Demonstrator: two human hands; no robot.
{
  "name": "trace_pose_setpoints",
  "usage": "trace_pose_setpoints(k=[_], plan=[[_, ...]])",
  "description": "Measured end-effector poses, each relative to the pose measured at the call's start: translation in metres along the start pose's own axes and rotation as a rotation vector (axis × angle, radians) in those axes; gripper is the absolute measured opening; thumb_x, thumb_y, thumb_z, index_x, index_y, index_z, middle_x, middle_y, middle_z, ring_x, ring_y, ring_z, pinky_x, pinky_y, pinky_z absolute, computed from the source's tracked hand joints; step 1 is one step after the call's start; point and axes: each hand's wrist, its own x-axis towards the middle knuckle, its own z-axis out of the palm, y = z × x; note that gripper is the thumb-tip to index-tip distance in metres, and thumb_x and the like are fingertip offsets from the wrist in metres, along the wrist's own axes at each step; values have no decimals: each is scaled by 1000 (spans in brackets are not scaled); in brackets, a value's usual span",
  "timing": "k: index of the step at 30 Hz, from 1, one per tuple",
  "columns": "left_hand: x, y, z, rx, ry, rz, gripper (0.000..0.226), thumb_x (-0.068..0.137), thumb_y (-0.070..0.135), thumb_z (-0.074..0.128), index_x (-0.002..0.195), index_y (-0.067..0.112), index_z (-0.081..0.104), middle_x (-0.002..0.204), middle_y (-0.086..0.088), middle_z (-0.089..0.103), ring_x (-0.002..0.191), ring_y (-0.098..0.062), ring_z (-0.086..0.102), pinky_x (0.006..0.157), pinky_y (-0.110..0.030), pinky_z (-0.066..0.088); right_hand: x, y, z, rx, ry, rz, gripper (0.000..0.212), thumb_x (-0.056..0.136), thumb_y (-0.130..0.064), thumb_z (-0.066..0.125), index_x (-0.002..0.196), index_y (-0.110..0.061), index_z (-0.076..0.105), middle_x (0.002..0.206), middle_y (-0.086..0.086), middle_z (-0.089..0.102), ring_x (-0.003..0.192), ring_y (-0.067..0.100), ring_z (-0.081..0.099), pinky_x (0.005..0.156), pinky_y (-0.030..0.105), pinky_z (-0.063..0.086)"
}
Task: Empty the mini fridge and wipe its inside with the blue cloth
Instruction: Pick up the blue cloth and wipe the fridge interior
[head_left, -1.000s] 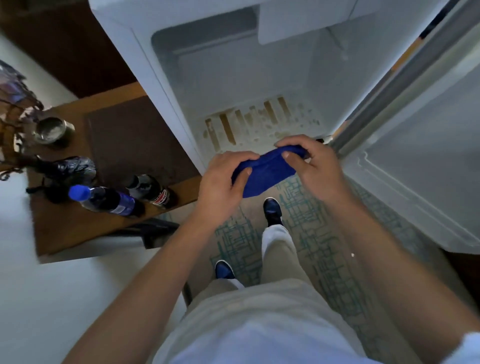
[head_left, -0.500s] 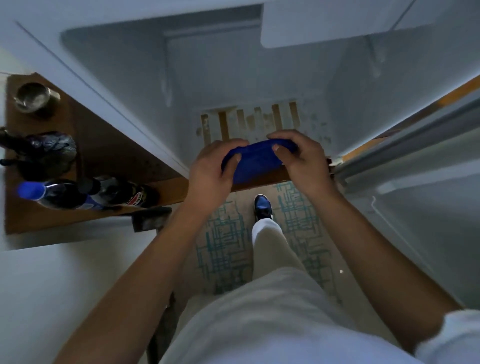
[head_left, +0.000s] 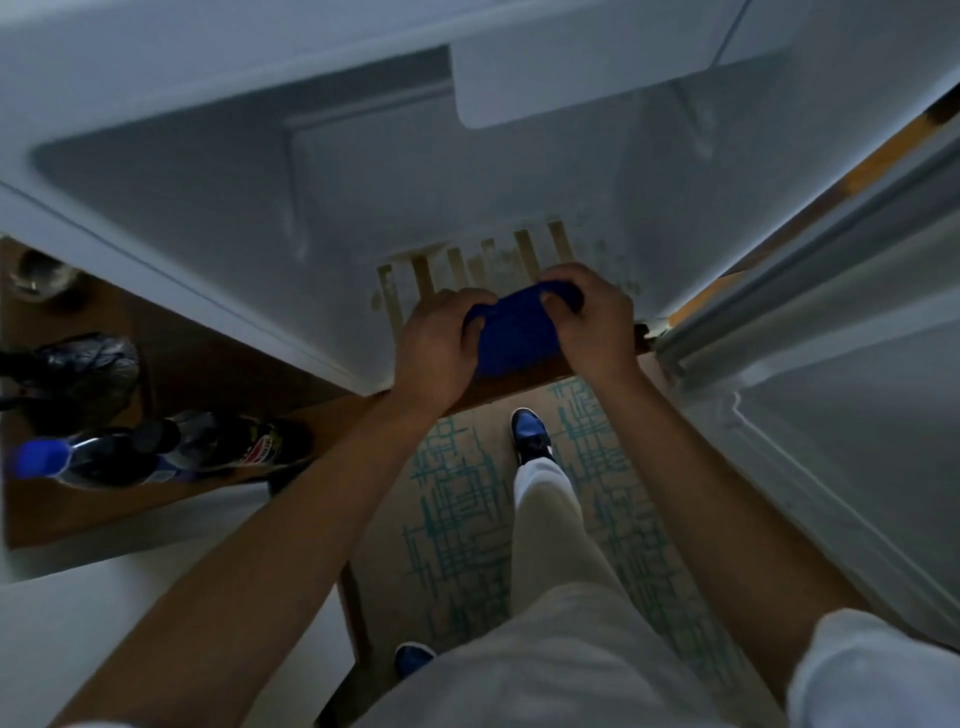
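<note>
Here, both hands hold the blue cloth (head_left: 511, 335) at the front edge of the mini fridge (head_left: 218, 171). The left hand (head_left: 434, 345) has its grip closed on the left end of the cloth, and the right hand (head_left: 592, 317) has its grip closed on the right end. The fridge floor behind the cloth has brown stains (head_left: 467, 262). Dark bottles (head_left: 171, 449) stand on the brown table (head_left: 218, 353) to the left.

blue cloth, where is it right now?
Head view, centre: the blue cloth is gripped between the left hand and right hand, at the front lip of the open fridge's stained floor.
</note>
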Motion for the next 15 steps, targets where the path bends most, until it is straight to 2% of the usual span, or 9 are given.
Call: trace_pose_setpoints(k=[1, 4, 8, 10, 13, 15], plan=[[11, 1, 2, 5, 10, 0, 33, 98, 13, 48, 121, 15, 72, 115, -13, 73, 105, -34, 64, 90, -38, 50, 9, 2, 0, 3, 2, 7, 23, 97, -9, 60, 115, -16, 72, 116, -3, 72, 104, 8, 61, 89, 12, 45], [42, 2, 10, 7, 7, -52, 35, 99, 10, 47, 123, 16, 71, 117, -13, 72, 108, -34, 65, 90, -37, 51, 33, 9, -2, 46, -7, 44, 22, 98, -9, 60, 116, -14, 72, 117, -3, 71, 105, 5, 59, 85, -1, 39], [66, -3, 25, 21, 14, -60, 40, 94, 13, 41, 120, 13, 72, 114, -16, 73, 103, -38, 67, 90, -48, 55, 48, 16, 5, 48, 26, 105, 29, 101, -7, 56, 127, -12, 67, 130, 0, 67, 114, 5, 56, 90, -5, 34], [72, -10, 28, 44, 53, -46, 38, 92, 12, 45, 118, 11, 73, 115, -18, 73, 104, -40, 67, 89, -51, 55, 54, 15, 10, 43, 24, 103, 36, 102, -6, 54, 137, -13, 60, 139, 3, 63, 124, 11, 56, 102, 7, 38], [71, -14, 25, 127, 91, -30, 40, 90, 14, 55, 129, 13, 66, 136, -18, 63, 129, -44, 56, 106, -57, 48, 58, 16, 16, -73, -11, 91, 49, 99, -6, 57, 146, -14, 52, 150, 8, 55, 140, 24, 49, 119, 33, 36], [60, -11, 17, 127, 100, -3, 47, 91, 17, 59, 137, 11, 60, 147, -20, 55, 139, -46, 47, 112, -57, 41, 55, 13, 16, -187, -6, 65, 53, 96, -9, 59, 149, -13, 50, 156, 13, 47, 147, 29, 40, 123, 37, 29]])
